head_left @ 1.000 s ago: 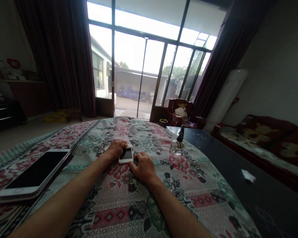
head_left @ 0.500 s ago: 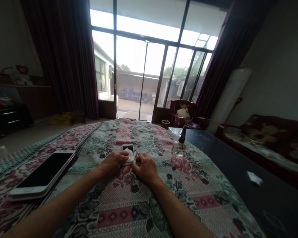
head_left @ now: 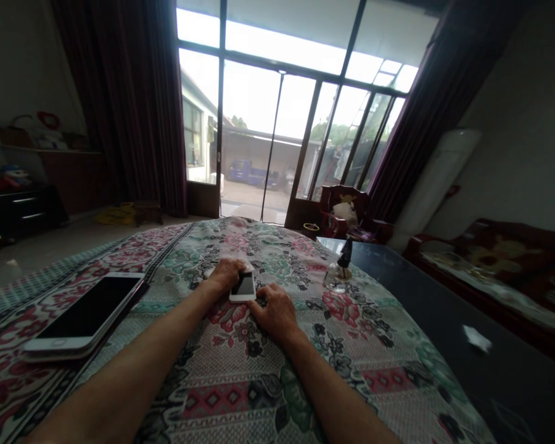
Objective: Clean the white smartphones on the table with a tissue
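Note:
A small white phone (head_left: pixel 243 287) with a dark screen lies face up on the flowered tablecloth (head_left: pixel 240 382). At its far left end is my left hand (head_left: pixel 226 275), closed over a crumpled white tissue (head_left: pixel 247 266) that is mostly hidden beneath the fingers. My right hand (head_left: pixel 276 313) is curled at the phone's near right corner, thumb at the bottom edge and fingers along the side, holding it in place. Left of my arms lies a larger white phone (head_left: pixel 90 311), also screen up.
A clear glass bottle (head_left: pixel 337 279) with a dark top stands right of my hands. Beyond the cloth on the right is a dark tabletop (head_left: pixel 425 296) with a white scrap (head_left: pixel 476 338) on it. A wooden armchair (head_left: pixel 345 213) and a sofa (head_left: pixel 494 253) stand farther back.
My left hand has slid with the tissue from the phone's near end to its far end, uncovering the lower screen. My right hand stays at the near right corner.

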`<control>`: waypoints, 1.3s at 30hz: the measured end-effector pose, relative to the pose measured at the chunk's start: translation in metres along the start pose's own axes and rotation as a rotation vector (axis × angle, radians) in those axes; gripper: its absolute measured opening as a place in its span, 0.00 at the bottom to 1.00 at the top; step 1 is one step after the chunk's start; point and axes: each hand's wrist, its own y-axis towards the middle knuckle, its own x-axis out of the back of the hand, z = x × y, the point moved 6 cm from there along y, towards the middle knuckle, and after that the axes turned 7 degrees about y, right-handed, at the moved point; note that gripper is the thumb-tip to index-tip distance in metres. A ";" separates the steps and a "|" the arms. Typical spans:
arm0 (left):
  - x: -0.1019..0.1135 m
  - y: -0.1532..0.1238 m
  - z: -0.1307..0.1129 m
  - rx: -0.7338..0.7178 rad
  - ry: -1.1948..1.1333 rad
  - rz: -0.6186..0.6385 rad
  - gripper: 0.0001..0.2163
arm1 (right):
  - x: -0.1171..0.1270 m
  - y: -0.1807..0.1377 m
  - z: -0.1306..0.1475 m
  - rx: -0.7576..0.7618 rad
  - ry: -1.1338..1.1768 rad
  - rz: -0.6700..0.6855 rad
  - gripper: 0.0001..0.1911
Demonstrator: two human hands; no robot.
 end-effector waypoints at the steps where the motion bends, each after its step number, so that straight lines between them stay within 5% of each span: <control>1: 0.000 -0.003 -0.003 -0.009 0.002 -0.006 0.19 | 0.000 0.000 0.000 0.002 0.002 0.000 0.11; 13: 0.013 -0.075 -0.041 -0.223 -0.075 -0.012 0.13 | 0.001 -0.002 0.001 0.019 0.020 -0.003 0.08; 29: 0.007 -0.003 -0.010 -0.042 -0.008 0.047 0.15 | 0.000 0.000 0.002 0.007 -0.004 0.019 0.08; 39: 0.016 -0.079 -0.044 -0.264 -0.050 0.004 0.11 | 0.001 -0.001 0.002 0.012 -0.005 0.007 0.08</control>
